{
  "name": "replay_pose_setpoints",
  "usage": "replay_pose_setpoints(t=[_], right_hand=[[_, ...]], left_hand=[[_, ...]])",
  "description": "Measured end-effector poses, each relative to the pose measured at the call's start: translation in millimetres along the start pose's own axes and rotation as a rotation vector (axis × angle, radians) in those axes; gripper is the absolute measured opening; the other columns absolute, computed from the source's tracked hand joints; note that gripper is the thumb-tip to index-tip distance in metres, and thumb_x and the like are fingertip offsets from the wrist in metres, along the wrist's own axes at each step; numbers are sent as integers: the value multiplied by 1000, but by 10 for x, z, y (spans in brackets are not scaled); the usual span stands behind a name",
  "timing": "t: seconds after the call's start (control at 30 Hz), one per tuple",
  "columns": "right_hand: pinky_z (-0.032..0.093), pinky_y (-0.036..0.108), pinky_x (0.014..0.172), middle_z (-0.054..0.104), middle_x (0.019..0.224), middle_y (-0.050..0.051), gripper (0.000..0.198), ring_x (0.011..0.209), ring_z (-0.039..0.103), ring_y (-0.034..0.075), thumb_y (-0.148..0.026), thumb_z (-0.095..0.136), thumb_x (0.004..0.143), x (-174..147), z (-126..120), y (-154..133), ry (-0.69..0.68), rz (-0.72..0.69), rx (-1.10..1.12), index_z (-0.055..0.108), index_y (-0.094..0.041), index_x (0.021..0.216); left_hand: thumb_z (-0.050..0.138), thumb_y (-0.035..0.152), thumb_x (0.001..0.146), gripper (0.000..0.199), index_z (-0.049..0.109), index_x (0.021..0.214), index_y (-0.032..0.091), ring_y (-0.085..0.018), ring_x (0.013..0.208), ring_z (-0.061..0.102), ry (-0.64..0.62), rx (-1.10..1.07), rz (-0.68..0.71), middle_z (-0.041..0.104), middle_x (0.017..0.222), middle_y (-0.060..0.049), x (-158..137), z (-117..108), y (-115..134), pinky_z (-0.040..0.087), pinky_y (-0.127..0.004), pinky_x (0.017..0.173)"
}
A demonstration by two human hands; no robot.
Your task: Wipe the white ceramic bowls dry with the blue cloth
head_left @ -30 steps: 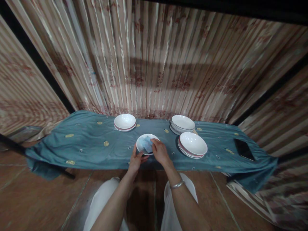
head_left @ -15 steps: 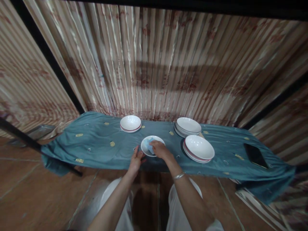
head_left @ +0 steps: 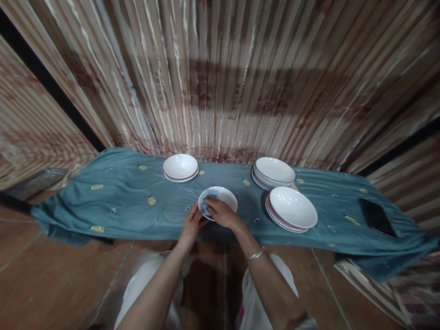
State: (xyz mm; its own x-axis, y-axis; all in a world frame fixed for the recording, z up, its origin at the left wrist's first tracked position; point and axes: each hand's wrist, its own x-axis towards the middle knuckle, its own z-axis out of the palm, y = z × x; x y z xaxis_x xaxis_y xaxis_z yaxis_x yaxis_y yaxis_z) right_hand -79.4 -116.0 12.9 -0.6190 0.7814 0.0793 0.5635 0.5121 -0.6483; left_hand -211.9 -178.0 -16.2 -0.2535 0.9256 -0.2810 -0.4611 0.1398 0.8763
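Note:
A small white bowl (head_left: 228, 197) sits near the front edge of the cloth-covered table, tilted slightly. My left hand (head_left: 191, 225) grips its left rim, with the thumb on the near side and the other fingers partly hidden beneath. Inside the bowl, my right hand (head_left: 222, 212) presses a light blue cloth (head_left: 207, 198) against the left inner wall. The fingers of that hand are closed over the cloth and cover part of it.
Behind to the left is a short stack of white bowls (head_left: 180, 166). Two more stacks stand on the right: white plates (head_left: 275, 170) at the back and red-banded bowls (head_left: 293, 207) in front. A black phone (head_left: 376, 217) lies at the far right of the green tablecloth (head_left: 130, 201).
My left hand has gone from open beside the bowl to gripping its rim. My right hand has moved the cloth leftward inside the bowl. The view has shifted slightly.

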Motion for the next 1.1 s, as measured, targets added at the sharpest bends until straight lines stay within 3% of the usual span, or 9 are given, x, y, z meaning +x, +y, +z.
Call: replay_pose_setpoints(t=[0.13,0.23,0.4,0.57,0.9,1.1], right_hand=[[34,38,110,48,143,10,45,131,44,21,-14,40,91,13,37,-30,33,2,-72,51,-18,133],[32,40,110,42,146,12,44,131,43,25,-14,43,90,28,-43,-76,47,73,-232,52,-17,133],[36,43,102,46,143,12,36,124,45,28,-15,39,92,3,-225,-103,94,202,-515,62,-18,120],[40,40,93,52,134,13,34,117,47,28,-15,38,92,-102,-319,-27,85,287,-621,69,-17,106],[41,36,89,66,111,13,30,109,55,26,-13,42,89,-304,-361,-86,-15,307,-604,72,-15,92],[42,29,84,72,98,9,29,95,63,22,-14,44,86,-315,-307,-41,-109,185,-336,73,-17,87]], left_hand=[[72,27,70,41,67,110,21,-23,98,64,-4,27,-9,66,116,-7,11,-14,32,58,-34,76],[72,29,69,46,66,114,20,-23,94,66,-16,51,-8,68,110,-8,-6,-13,51,57,-33,74],[73,30,68,52,64,117,17,-23,92,66,-10,40,0,70,98,-8,-37,5,56,57,-35,76],[74,30,68,53,63,118,18,-23,92,65,-6,20,5,69,96,-7,-24,7,24,58,-38,77],[73,27,70,51,64,119,20,-23,94,65,-20,47,9,69,101,-7,-4,32,20,60,-33,71],[75,29,69,51,65,119,21,-29,109,61,-51,38,5,65,120,-9,-36,75,46,59,-38,78]])
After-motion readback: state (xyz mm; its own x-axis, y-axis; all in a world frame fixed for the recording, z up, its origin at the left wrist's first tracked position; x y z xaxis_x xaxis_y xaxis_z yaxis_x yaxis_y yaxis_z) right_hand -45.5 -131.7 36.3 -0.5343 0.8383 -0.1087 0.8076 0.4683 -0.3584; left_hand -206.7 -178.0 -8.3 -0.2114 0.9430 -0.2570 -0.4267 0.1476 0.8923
